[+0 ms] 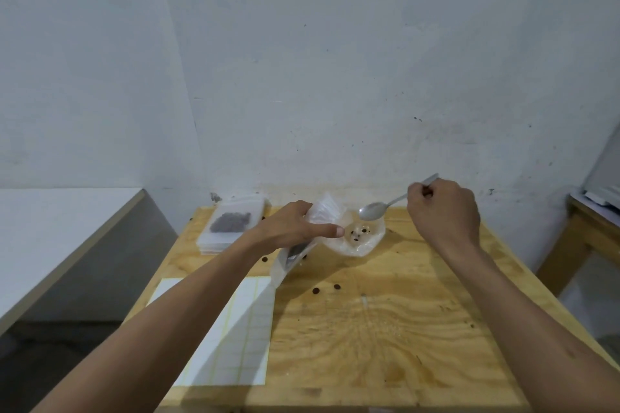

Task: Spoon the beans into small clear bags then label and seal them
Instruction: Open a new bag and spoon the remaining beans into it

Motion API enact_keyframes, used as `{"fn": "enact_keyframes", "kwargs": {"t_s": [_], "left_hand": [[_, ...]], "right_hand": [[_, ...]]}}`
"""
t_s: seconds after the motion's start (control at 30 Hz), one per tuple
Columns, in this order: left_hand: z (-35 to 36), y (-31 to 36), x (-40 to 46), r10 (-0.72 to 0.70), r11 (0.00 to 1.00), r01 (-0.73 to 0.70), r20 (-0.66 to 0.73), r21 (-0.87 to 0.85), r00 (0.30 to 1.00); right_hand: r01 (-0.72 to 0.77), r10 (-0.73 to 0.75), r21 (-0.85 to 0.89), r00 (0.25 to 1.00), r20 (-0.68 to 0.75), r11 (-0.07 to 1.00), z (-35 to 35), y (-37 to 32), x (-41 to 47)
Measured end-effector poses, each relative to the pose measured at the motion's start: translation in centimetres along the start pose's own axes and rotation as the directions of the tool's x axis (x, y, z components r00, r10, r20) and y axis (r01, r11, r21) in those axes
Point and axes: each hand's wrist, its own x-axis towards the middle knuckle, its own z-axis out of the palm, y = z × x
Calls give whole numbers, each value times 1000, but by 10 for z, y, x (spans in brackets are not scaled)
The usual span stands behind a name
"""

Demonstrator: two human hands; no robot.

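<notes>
Here the left hand (pixel 295 228) gripped a small clear bag (pixel 302 245) upright on the surface (pixel 385 329); just toward two o'clock lay the nearly empty bean pouch (pixel 359 238), above which the right hand (pixel 443 211) pinched a spoon (pixel 372 210), handle slanting toward two o'clock.

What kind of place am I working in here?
Probably a bare home or workshop packing corner: a plywood table against a scuffed white wall, with a label sheet and stacked bags.
</notes>
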Motion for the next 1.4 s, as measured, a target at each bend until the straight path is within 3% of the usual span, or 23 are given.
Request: {"fn": "enact_keyframes", "kwargs": {"t_s": [0.2,0.4,0.53,0.63,0.73,0.9,1.13,1.3,1.4], "left_hand": [[9,16,-5,100,994,-100,-7,39,995],[14,35,-1,216,976,-215,-24,22,976],[18,58,13,245,960,-243,6,142,970],[18,56,20,189,963,-193,41,190,981],[14,40,20,143,970,-150,49,190,988],[-3,20,11,95,989,-94,-6,110,995],[-6,-1,3,53,992,-51,-14,118,999],[1,-1,3,61,994,-60,-13,96,998],[6,-4,5,88,994,-84,-57,70,994]], "right_hand": [[-8,25,-249,998,64,968,30,26,-19],[-87,106,-287,993,49,954,38,21,-21],[-357,369,-129,925,88,925,48,23,-22],[-634,609,112,769,192,765,54,36,-30],[-741,662,291,672,333,605,51,45,-37],[-682,571,377,731,372,627,47,48,-38],[-440,392,304,896,208,845,28,36,-21],[-359,313,222,925,215,907,18,29,-19],[-401,356,202,907,223,894,23,32,-25]]}}
